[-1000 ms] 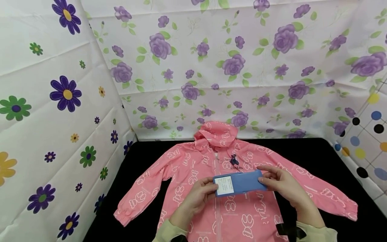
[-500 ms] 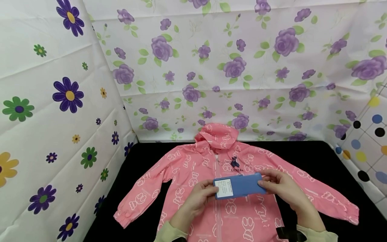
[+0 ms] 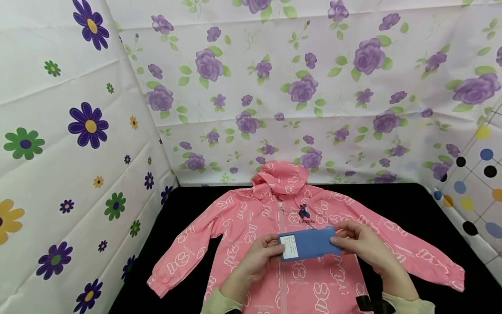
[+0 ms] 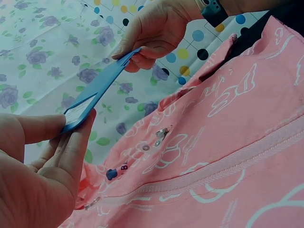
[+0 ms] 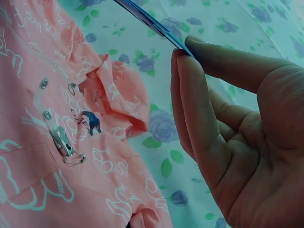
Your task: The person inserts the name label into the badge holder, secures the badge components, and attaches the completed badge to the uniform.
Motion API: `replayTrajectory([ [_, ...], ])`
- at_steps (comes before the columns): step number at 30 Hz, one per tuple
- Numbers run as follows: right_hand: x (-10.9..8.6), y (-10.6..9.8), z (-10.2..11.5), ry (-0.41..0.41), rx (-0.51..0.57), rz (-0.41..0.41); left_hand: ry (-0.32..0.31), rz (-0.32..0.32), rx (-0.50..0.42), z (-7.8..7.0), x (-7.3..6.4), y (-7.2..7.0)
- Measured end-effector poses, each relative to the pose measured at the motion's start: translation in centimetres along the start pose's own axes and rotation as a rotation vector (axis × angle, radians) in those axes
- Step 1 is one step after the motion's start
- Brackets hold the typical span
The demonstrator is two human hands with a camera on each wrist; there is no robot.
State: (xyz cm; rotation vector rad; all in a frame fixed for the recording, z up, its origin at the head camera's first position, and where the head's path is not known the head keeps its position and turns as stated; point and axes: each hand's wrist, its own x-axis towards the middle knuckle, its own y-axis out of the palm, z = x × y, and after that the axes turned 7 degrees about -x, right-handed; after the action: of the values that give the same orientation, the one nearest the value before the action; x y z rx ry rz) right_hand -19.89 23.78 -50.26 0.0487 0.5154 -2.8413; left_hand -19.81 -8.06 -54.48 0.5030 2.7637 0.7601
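A flat blue card holder [image 3: 315, 242] with a white printed label [image 3: 289, 247] is held level above a pink hooded jacket [image 3: 235, 226]. My left hand [image 3: 259, 258] pinches its labelled end between thumb and fingers. At the other end, my right hand [image 3: 362, 244] pinches it by the edge. The left wrist view shows the holder [image 4: 90, 92] slanting between both hands. Below it, on the jacket's chest, a metal clip [image 5: 61, 142] with a clear strap and snaps is seen in the right wrist view; in the head view the clip is not visible.
The jacket lies spread front up on a black table [image 3: 196, 209], sleeves out, hood toward the back. A zipper [image 3: 283, 283] runs down its middle. Flowered sheets [image 3: 235, 87] wall the back and left; a dotted sheet [image 3: 478, 196] hangs at right.
The right hand has shifted slightly left, and its end of the card holder has come with it. Both hands keep their pinch. The jacket lies as before.
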Motion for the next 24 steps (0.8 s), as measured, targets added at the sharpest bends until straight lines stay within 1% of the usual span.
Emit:
replayTrajectory([
  [5,0.07,0.23,-0.08,0.003,-0.006,0.010,-0.012,0.026,-0.003,0.07,-0.05,0.00],
  [9,0.08,0.43,-0.15,0.002,-0.017,0.023,-0.025,0.016,-0.016,0.26,0.00,0.02],
  [17,0.08,0.91,-0.03,-0.036,-0.016,0.046,-0.021,-0.016,-0.008,0.51,0.09,-0.07],
  [24,0.10,1.00,0.19,-0.027,-0.015,0.054,-0.024,-0.004,-0.004,0.33,0.03,-0.03],
])
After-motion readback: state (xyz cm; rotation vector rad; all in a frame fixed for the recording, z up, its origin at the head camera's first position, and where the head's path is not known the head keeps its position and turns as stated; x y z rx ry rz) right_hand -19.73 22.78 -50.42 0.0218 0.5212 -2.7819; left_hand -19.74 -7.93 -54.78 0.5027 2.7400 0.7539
